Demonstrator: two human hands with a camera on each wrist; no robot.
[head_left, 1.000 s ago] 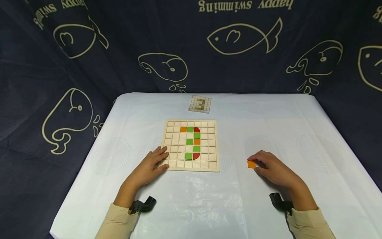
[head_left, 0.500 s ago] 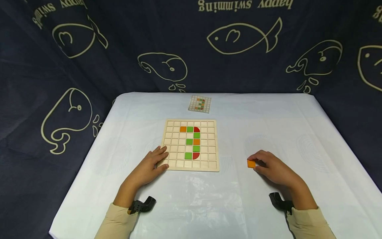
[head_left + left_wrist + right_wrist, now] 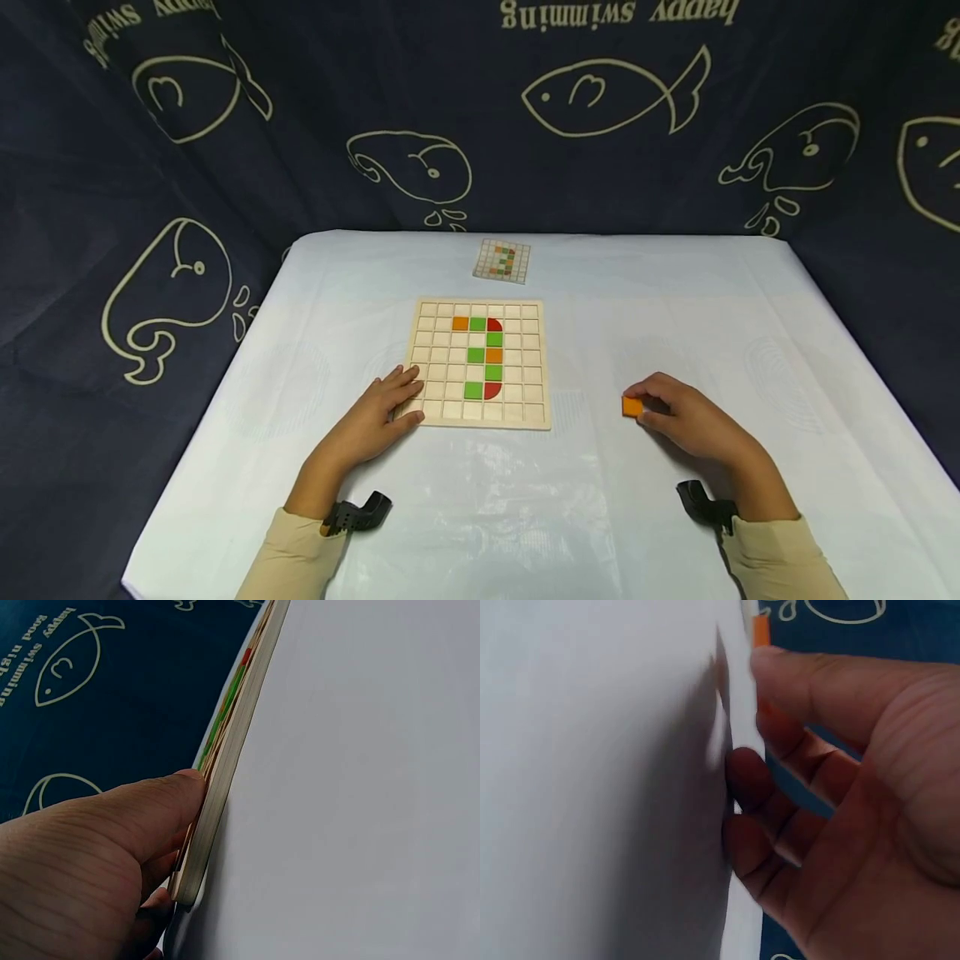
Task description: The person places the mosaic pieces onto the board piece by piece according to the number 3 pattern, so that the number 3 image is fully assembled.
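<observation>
A wooden grid board (image 3: 525, 408) lies on the white table, with several green, orange and red tiles (image 3: 493, 356) set in its squares. My left hand (image 3: 372, 423) rests on the board's near left corner, fingers straight and spread. In the left wrist view the thumb (image 3: 169, 802) lies along the board's edge (image 3: 217, 795). To the right of the board, my right hand (image 3: 690, 419) pinches an orange square tile (image 3: 632, 407) between thumb and fingers. The right wrist view shows this tile (image 3: 761, 631) edge-on at the thumb tip, other fingers curled near the tabletop.
Behind the board lies a small pattern card (image 3: 502, 261) printed with a similar coloured figure. The white-covered table (image 3: 480, 517) runs back to a dark blue curtain (image 3: 600, 183) with fish drawings. A black mount (image 3: 363, 512) sits on each wrist.
Both hands hold almost the same places. The right hand's fingers and the orange tile have risen very slightly in the head view; the board's tiles are unchanged.
</observation>
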